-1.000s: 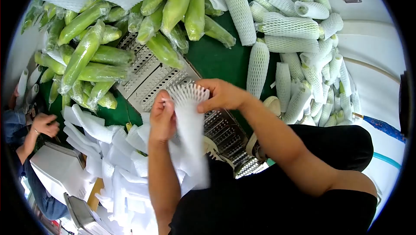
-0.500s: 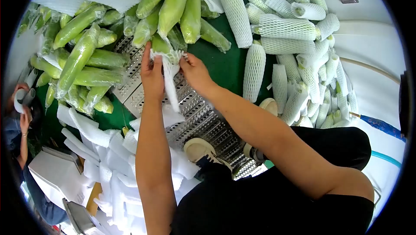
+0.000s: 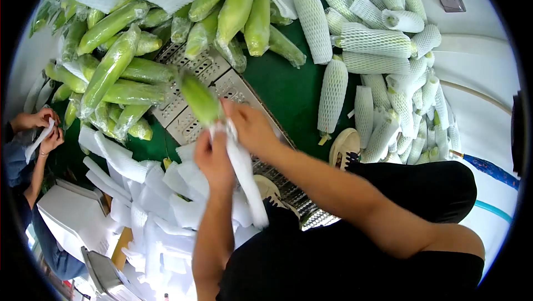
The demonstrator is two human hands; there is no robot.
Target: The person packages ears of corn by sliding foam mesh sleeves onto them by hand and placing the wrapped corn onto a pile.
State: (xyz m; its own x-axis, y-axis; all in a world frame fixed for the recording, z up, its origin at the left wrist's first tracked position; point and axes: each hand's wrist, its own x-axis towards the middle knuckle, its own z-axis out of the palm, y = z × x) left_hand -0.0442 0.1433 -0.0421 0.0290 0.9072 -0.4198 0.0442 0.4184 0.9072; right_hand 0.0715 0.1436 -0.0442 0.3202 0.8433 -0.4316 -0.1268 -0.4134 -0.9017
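Two hands (image 3: 215, 161) (image 3: 252, 128) hold foam sleeve (image 3: 246, 181), cob (image 3: 200, 99) at mouth.

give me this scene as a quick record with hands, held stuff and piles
left hand: gripping white foam net sleeve
right hand: at near end of green corn ear, grip unclear
corn ear: near end at sleeve's mouth, rest uncovered by foam
upper left: plastic-wrapped ears
upper right: foam-netted ears
lower left: loose foam sleeves

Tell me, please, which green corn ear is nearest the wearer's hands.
The motion-blurred ear, its near end at the white foam sleeve, between left hand and right hand; the other unsleeved ears lie heaped beyond.
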